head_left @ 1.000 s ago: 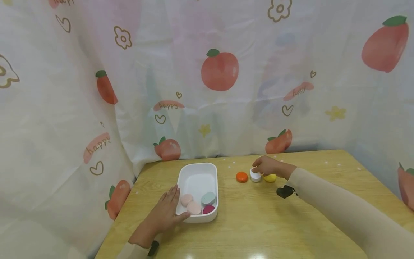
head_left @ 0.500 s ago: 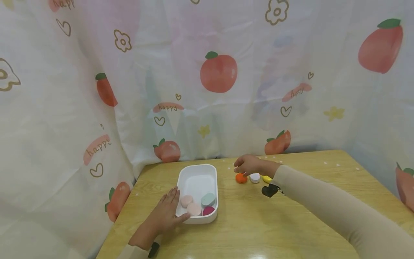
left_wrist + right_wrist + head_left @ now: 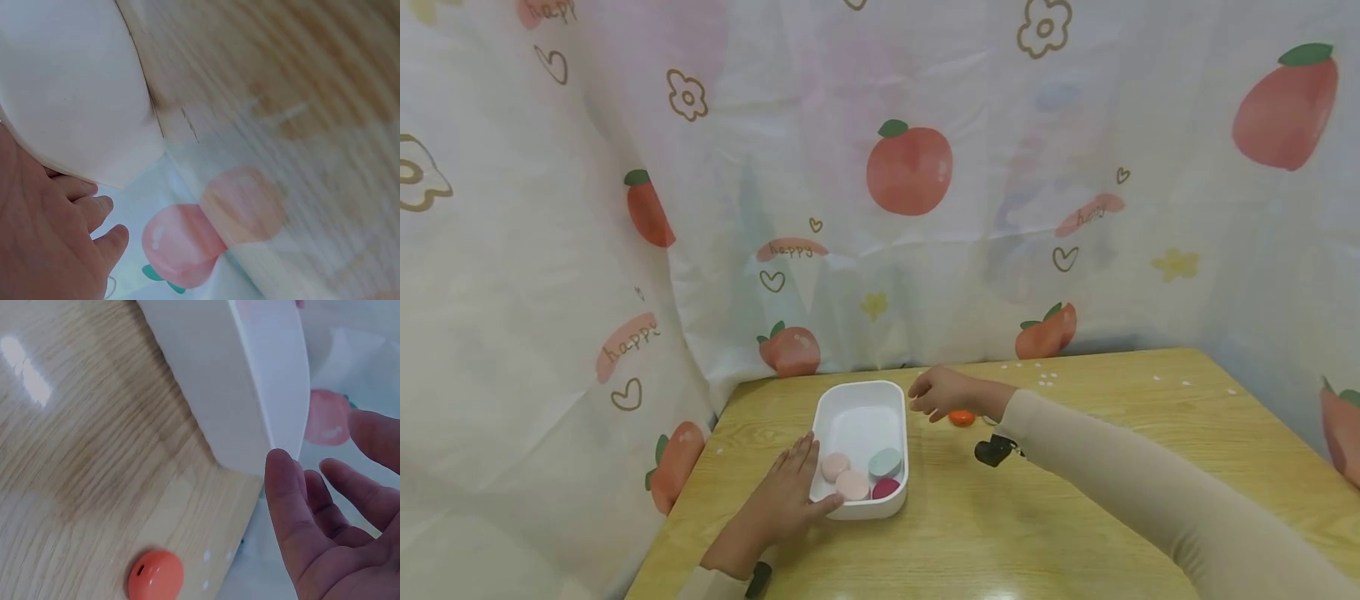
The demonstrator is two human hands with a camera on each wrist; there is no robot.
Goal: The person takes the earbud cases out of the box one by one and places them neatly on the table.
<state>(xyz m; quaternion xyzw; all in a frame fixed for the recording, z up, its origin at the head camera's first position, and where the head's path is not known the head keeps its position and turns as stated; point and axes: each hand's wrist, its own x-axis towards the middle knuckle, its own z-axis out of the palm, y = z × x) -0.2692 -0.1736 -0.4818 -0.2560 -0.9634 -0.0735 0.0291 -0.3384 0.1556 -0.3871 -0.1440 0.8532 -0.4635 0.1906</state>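
A white rectangular tray (image 3: 860, 510) stands on the table, with two pale pink round pieces (image 3: 852, 486), a pale green one (image 3: 886, 462) and a magenta one (image 3: 886, 488) at its near end. My left hand (image 3: 782, 493) rests against the tray's left side, thumb along the near rim. Just off the tray's right rim is my right hand (image 3: 946, 393), fingers loosely bent; nothing shows between them in the right wrist view. A round orange piece (image 3: 156, 575) with a small dark slot lies below that hand. Only a sliver of a white piece (image 3: 990, 421) shows beside the wrist.
The wooden table (image 3: 1075, 500) meets a printed curtain (image 3: 910, 292) at its back edge. Small white spots (image 3: 1047, 378) mark the tabletop at the back. A dark device (image 3: 994, 451) hangs from the right wrist.
My right hand has moved left, from above the white and yellow pieces, past the orange one, to the tray's right rim. The yellow piece is now out of sight. My left hand stays put.
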